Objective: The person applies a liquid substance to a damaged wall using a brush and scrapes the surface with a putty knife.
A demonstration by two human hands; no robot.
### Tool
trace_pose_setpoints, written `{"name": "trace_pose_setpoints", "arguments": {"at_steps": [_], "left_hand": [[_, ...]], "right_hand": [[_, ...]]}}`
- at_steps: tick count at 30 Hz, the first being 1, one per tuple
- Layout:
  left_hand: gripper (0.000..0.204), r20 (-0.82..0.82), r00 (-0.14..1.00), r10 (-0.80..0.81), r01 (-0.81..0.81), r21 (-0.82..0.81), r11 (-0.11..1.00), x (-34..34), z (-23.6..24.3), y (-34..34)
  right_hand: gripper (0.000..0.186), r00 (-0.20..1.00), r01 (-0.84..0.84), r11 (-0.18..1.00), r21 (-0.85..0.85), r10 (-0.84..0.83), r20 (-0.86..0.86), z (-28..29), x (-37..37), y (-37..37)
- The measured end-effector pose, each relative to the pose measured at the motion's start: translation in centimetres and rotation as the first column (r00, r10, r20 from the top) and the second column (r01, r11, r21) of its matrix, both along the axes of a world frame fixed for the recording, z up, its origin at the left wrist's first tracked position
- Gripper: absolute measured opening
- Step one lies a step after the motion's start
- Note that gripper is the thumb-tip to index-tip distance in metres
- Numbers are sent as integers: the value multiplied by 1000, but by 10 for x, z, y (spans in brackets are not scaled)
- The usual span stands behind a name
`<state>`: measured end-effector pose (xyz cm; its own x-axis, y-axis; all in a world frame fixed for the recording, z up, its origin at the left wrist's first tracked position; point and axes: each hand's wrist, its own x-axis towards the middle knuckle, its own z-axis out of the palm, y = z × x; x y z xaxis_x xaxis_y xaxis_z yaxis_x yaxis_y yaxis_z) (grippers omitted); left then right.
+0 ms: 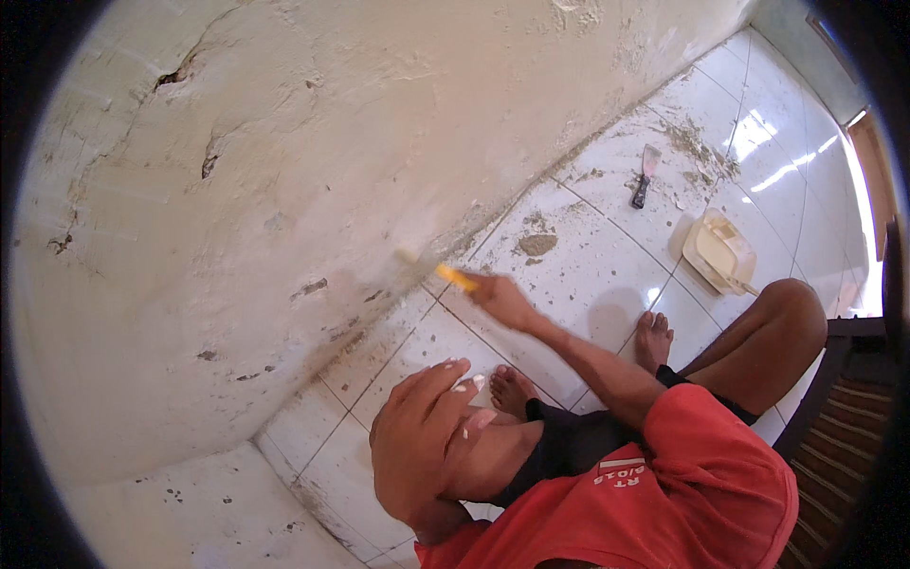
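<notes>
My right hand point(502, 300) is closed around a yellow-handled brush point(456, 277). Its pale, blurred tip meets the wall point(284, 190) low down, close to where it joins the floor. White smears mark the fingers of my left hand point(417, 427), which are stretched out over my bent left knee, with nothing visible in them. Cracks, chips and rough patches run across the cream wall, and dark gouges show in its lower part near the brush.
Crumbled plaster point(537, 245) lies on the white floor tiles along the wall. Farther right are a black-handled scraper point(646, 175) and a cream plastic tub point(718, 251) with a tool resting in it. Dark slatted furniture point(844, 446) stands at the right edge, behind my knee.
</notes>
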<state>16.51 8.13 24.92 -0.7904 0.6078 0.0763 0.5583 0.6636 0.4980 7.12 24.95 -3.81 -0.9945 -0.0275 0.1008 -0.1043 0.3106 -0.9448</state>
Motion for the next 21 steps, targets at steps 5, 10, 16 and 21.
{"name": "trace_pose_setpoints", "arguments": {"at_steps": [5,10,16,21], "left_hand": [[29,-57,998,-38,44,109,993,7,1,-3],[30,-11,1000,-13,14,70,997,7,7,3],[29,-47,999,15,-13,48,999,1,2,13],[29,-36,998,55,-53,52,997,-2,5,19]], "right_hand": [[42,906,412,909,62,-416,77,-26,-58,198],[45,745,666,725,177,-660,-101,-3,-80,248],[42,963,267,941,207,-270,-13,-15,-36,91],[30,978,181,942,284,-204,51,63,-43,166]]}}
